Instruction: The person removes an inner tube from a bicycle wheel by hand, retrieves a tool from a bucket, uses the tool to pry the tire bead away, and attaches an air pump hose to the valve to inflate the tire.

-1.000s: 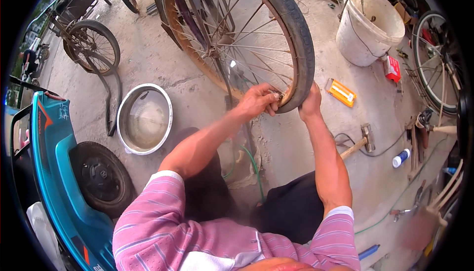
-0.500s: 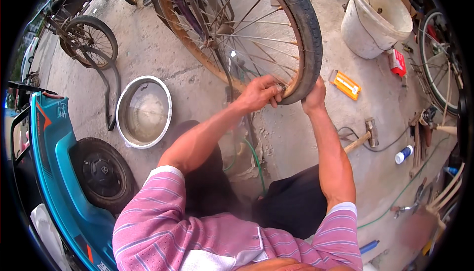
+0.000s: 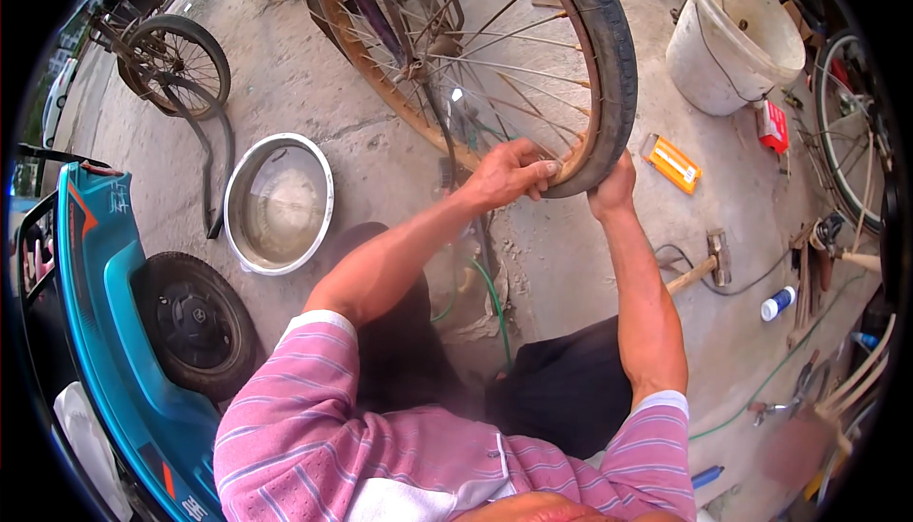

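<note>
In front of me stands a spoked bicycle wheel with a rusty rim (image 3: 596, 94) and a worn black tire (image 3: 619, 66). My left hand (image 3: 514, 173) is closed at the lower part of the rim, thumb pressed near its inner edge; a small part under the fingers is hidden. On the outer right side, my right hand (image 3: 614, 186) is wrapped against the tire, most of its fingers hidden behind the rubber. Below the wheel a green hose (image 3: 494, 299) runs down between my knees.
To the left are a metal basin (image 3: 328, 201) of water and a teal vehicle (image 3: 84, 284). A white bucket (image 3: 699, 56), an orange-yellow packet (image 3: 673, 163), a red box (image 3: 772, 127), a hammer (image 3: 718, 258) and a small white bottle (image 3: 778, 303) lie to the right.
The wheel and both hands appear slightly further right as the whole view shifts. My left thumb now lies flatter on the rim, covering the dark bit seen at its tip before.
</note>
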### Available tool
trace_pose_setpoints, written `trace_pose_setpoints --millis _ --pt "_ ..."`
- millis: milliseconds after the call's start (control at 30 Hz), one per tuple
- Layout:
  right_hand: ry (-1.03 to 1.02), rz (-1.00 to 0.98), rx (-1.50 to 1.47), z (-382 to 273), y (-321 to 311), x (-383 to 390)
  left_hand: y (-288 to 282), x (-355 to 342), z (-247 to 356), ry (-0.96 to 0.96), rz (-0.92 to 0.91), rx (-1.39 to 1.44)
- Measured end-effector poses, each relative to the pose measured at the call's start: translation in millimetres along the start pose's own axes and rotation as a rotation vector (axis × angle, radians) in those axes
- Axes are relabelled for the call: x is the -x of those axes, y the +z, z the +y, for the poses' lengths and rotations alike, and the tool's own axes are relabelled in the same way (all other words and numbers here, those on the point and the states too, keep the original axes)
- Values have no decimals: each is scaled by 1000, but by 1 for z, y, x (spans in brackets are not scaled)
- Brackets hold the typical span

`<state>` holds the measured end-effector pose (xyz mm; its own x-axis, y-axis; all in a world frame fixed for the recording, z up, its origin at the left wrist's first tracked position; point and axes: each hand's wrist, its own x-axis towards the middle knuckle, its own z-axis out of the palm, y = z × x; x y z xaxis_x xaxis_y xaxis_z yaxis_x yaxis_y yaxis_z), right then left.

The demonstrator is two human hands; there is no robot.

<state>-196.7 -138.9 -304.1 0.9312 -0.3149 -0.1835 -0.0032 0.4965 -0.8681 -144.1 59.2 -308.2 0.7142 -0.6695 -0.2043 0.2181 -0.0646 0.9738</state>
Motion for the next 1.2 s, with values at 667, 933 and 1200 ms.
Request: trace_pose_setpoints --millis 667,933,1200 --pt "-12 -35 4 7 -6 1 -3 10 7 6 27 -25" --pt "15 -39 -1 4 -1 4 -22 19 7 -3 56 238" --pt "15 -79 -50 14 -11 3 -92 41 -5 -151 426 426"
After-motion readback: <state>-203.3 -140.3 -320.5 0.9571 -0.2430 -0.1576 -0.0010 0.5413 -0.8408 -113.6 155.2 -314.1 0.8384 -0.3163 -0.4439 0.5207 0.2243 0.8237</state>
